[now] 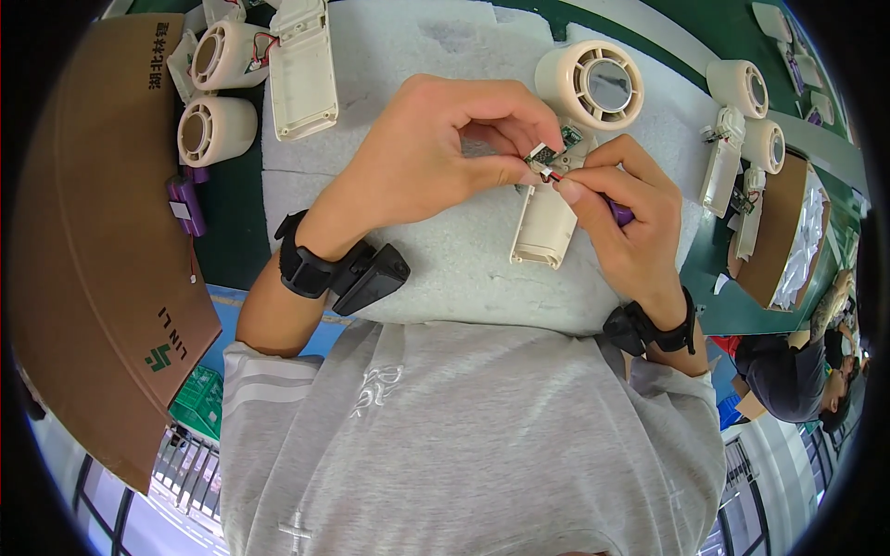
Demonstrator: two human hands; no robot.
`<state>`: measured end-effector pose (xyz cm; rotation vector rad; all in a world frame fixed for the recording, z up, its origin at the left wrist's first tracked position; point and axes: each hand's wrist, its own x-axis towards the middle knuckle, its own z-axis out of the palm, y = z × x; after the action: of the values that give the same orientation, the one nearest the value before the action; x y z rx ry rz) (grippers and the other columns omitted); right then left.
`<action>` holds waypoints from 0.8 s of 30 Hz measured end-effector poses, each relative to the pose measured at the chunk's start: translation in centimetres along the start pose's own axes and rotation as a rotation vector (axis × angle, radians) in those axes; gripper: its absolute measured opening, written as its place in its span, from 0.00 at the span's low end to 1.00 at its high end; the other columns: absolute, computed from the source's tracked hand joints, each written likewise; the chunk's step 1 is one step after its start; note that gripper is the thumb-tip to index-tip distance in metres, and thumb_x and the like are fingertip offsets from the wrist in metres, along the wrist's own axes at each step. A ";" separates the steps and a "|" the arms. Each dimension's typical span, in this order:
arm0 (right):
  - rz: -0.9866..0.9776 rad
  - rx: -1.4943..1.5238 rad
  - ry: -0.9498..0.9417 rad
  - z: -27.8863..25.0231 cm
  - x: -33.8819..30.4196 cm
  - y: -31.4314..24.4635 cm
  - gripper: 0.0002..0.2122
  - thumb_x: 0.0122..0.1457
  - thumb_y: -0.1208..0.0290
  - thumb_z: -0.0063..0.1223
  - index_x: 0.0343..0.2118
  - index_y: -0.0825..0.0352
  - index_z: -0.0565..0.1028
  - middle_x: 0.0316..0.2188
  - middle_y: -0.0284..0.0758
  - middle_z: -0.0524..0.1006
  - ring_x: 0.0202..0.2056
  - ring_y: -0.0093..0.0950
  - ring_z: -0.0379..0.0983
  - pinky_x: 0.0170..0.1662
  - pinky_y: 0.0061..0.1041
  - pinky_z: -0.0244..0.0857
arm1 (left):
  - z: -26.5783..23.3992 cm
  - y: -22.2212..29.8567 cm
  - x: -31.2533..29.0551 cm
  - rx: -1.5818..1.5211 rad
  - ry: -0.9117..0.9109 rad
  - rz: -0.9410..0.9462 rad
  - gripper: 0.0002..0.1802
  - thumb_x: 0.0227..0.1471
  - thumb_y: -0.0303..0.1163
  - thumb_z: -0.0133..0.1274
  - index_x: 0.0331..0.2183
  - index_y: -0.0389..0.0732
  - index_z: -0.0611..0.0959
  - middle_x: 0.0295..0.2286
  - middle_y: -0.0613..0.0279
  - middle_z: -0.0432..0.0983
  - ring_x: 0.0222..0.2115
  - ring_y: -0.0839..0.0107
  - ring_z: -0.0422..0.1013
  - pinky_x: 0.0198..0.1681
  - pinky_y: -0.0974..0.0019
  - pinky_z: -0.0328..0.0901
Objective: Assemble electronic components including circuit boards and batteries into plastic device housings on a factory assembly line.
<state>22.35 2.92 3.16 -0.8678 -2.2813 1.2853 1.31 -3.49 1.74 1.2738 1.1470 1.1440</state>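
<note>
A cream handheld fan lies on the white foam mat in front of me, its round head (591, 83) at the far end and its open handle shell (545, 227) toward me. Between thumb and fingers, my left hand (445, 153) pinches a small green circuit board (545, 155) over the top of the handle. The fingertips of my right hand (626, 208) are closed on a small white plug (547, 173) with red and black wires, right against the board. Partly hidden under that hand's curled fingers is a purple battery (619, 212). Whether the plug sits in its socket is too small to tell.
Two fan heads (218, 130), a handle shell (304, 79) and a purple battery (185, 206) lie left, beside a large cardboard box (102, 241). More fan parts (721, 167) and an open carton (774, 236) with plastic bags stand right. Another person (788, 375) is beyond.
</note>
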 end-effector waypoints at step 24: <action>-0.183 -0.143 0.104 0.6 -0.3 0.4 0.07 0.50 0.82 0.59 0.34 0.71 0.77 0.27 0.35 0.75 0.23 0.21 0.70 0.24 0.18 0.61 | 1.2 -0.5 0.2 0.278 0.095 0.212 0.20 0.37 0.20 0.60 0.39 0.44 0.84 0.29 0.60 0.80 0.28 0.70 0.77 0.32 0.71 0.71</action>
<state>22.39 2.52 2.49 -0.7336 -2.3305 0.9869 2.47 -3.38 1.21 1.5991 1.2984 1.2410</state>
